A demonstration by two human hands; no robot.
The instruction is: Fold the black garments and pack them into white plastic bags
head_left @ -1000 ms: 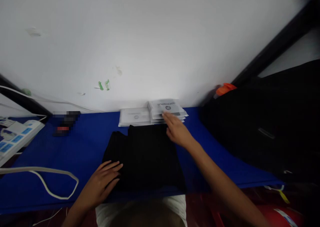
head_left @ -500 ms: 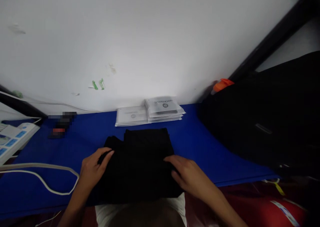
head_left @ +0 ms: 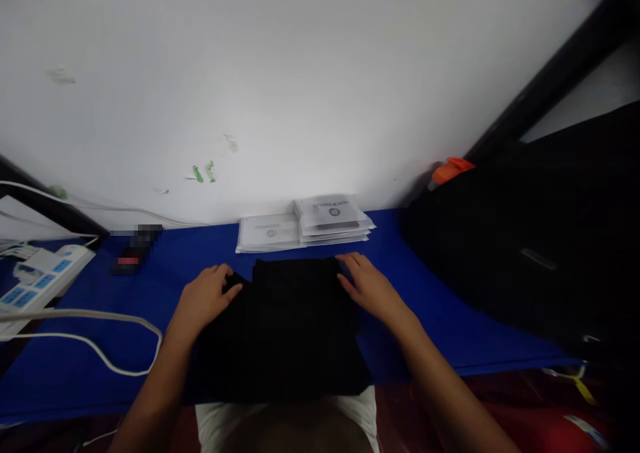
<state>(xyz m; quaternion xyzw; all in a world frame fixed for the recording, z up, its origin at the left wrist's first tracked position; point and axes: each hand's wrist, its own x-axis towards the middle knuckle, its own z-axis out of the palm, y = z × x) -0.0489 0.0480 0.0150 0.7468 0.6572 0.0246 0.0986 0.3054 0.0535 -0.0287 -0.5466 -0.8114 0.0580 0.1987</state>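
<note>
The folded black cloth (head_left: 295, 333) lies at the middle of the front edge of the blue worktop (head_left: 440, 320). Its near side reaches that edge; whether it hangs over is too dark to tell. If the near side is unsupported, a tug toward the person could slide the whole fold into the lap. The layers could also skew: a narrower panel juts toward the back edge while the left part sits lower, so uneven pulling might widen that step. Black on black, a crease would be easy to miss.

The left hand (head_left: 207, 300) is on the cloth's back-left corner, the right hand (head_left: 370, 286) on its back-right corner. On each, thumb and fingers stand a little apart against the fabric; whether any cloth is pinched between them I cannot tell.

Around these, largest first: a bulky black heap (head_left: 500, 260) fills the worktop's right end and limits room for the right elbow. A white power strip (head_left: 45, 283) sits at the left edge, its white cable (head_left: 100, 315) looping near the left forearm, where it could snag. White packets (head_left: 333, 223) lie along the back edge, just behind the cloth; pushing the fold backward could knock them. A small dark object (head_left: 137, 250) lies near the back-left corner.
</note>
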